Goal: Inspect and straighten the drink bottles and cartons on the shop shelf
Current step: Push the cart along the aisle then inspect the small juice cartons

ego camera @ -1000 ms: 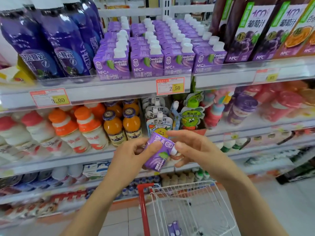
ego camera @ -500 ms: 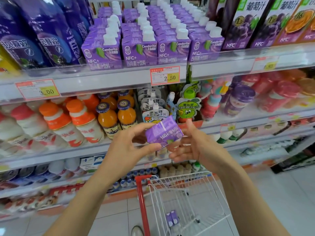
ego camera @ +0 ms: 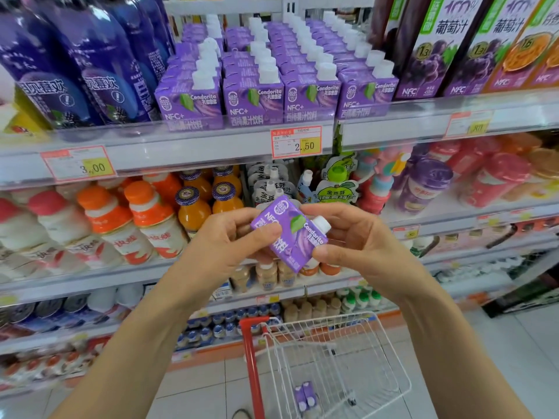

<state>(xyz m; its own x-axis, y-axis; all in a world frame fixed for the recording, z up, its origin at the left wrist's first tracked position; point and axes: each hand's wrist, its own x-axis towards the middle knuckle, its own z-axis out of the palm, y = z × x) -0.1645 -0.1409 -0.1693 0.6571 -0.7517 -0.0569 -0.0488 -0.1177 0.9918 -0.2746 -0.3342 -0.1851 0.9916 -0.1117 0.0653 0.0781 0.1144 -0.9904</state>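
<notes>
A small purple juice carton (ego camera: pixel 290 234) with a white cap is held tilted in front of the shelves, printed front towards me and cap pointing right. My left hand (ego camera: pixel 223 246) grips its left side, thumb across the front. My right hand (ego camera: pixel 351 237) holds the cap end, thumb at the lower right corner. Several rows of the same purple cartons (ego camera: pixel 251 95) stand upright on the upper shelf (ego camera: pixel 193 146) behind a clear rail.
Dark blue bottles (ego camera: pixel 90 65) stand left of the cartons and tall grape juice cartons (ego camera: pixel 429 46) right. Orange-capped bottles (ego camera: pixel 145 222) and small orange bottles fill the shelf below. A wire trolley (ego camera: pixel 332 358) with a red handle stands below my hands, two purple cartons (ego camera: pixel 305 396) inside.
The carton has been turned in my hands: its cap now points right and the printed front faces me. Both hands and the carton sit slightly higher against the shelves.
</notes>
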